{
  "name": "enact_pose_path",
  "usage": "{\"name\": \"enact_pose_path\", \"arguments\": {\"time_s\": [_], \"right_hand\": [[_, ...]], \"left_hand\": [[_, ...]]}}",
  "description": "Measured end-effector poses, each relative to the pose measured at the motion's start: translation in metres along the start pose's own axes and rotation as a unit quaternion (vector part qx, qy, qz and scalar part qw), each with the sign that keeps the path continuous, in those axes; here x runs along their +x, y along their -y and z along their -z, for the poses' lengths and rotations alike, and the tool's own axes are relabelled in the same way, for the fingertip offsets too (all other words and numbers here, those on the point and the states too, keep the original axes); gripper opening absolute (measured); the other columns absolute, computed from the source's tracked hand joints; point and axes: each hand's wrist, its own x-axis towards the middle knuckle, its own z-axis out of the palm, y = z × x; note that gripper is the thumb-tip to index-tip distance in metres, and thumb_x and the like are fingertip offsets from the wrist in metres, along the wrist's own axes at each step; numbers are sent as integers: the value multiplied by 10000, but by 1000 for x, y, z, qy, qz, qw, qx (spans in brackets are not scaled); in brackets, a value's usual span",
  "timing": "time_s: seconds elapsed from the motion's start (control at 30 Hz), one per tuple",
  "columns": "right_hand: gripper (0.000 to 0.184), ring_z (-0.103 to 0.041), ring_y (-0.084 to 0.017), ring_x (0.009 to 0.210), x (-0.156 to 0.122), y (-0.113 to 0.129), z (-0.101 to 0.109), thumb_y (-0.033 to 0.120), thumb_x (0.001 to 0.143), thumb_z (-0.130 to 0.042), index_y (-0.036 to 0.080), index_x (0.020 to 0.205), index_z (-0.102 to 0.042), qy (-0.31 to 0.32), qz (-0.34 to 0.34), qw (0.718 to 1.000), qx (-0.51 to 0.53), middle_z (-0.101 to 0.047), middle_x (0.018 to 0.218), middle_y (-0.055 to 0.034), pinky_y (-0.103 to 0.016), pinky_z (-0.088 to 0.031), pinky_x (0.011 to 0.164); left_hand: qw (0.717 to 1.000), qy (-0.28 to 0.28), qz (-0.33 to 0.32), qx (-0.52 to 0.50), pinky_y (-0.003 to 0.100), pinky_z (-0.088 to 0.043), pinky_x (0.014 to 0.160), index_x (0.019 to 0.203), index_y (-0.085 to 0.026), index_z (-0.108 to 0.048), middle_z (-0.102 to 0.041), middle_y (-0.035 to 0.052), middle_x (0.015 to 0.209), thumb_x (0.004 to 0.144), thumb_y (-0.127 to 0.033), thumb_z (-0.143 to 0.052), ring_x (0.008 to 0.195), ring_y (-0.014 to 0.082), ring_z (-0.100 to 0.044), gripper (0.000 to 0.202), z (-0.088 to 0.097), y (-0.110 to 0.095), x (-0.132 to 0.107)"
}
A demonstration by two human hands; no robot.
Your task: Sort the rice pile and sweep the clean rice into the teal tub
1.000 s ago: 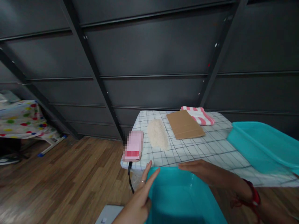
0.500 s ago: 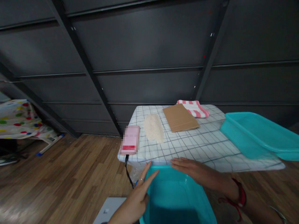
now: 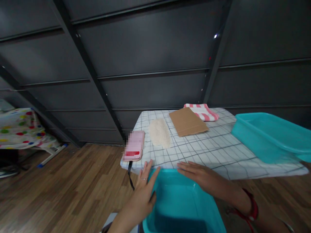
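Checked table [image 3: 194, 153], pink object [image 3: 135, 141], pale heap [image 3: 159, 132], cardboard [image 3: 188, 121], striped towel [image 3: 206, 114], tub [image 3: 259, 142]

Head camera is looking forward and down

It is looking from above the nearby left hand [image 3: 143, 191] and right hand [image 3: 198, 174], facing across the desk [image 3: 198, 151] farther off, while the dark wall [image 3: 150, 45] behind is filling the upper part of its view.

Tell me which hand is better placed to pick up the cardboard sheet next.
Probably the right hand. It looks open, and its fingertips are at the far rim of the near teal tub, closer to the cardboard sheet. The left hand is farther away, at the tub's left side.
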Motion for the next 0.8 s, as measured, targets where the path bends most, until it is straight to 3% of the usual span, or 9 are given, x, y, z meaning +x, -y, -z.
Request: {"name": "enact_pose_path", "arguments": {"time_s": [0.1, 0.17, 0.3, 0.57, 0.8], "right_hand": [[483, -389, -161, 1281, -3, -5, -9, 20, 901, -342, 212, 1323, -478, -30, 12, 999, -17, -460, 1382, -60, -387, -342, 1066], [497, -376, -158, 1289, -4, -7, -13, 6, 893, -338, 211, 1323, -479, -54, 22, 998, -29, -460, 1382, -63, -384, -343, 1066], [522, -389, -158, 1281, -5, -9, -16, -23, 868, -349, 207, 1316, -490, -74, 33, 995, -53, -476, 1371, -66, -368, -358, 1058], [572, -458, -183, 1235, 1, -5, -21, -70, 787, -376, 201, 1264, -539, -85, 29, 987, -131, -531, 1324, -77, -380, -417, 1008], [436, -532, -206, 1159, 9, 2, -23, -7, 815, -432, 206, 1146, -620, -114, 29, 978, -174, -602, 1235, -86, -383, -462, 951]], "left_hand": [[995, -53, 36, 73, 619, -164, 1073, 1425, -219, -273, -98, 156, 1542, 796, -2, -416, 1378, 310, 46, 681, -3, -2, 20], [991, -49, 57, 114, 632, -192, 1059, 1402, -199, -332, -158, 191, 1520, 760, 42, -436, 1367, 344, -10, 693, -4, -4, 32], [979, -51, 61, 187, 606, -264, 1047, 1382, -255, -368, -213, 157, 1502, 643, 176, -320, 1355, 335, -92, 857, -4, -10, 45], [965, -37, 84, 246, 553, -327, 1035, 1375, -182, -378, -263, 164, 1465, 607, 188, -257, 1334, 331, -192, 861, -5, -8, 43], [949, -114, 50, 291, 556, -342, 1028, 1384, -192, -359, -326, 159, 1450, 658, 151, -303, 1332, 335, -258, 805, -18, 12, 38]]}}
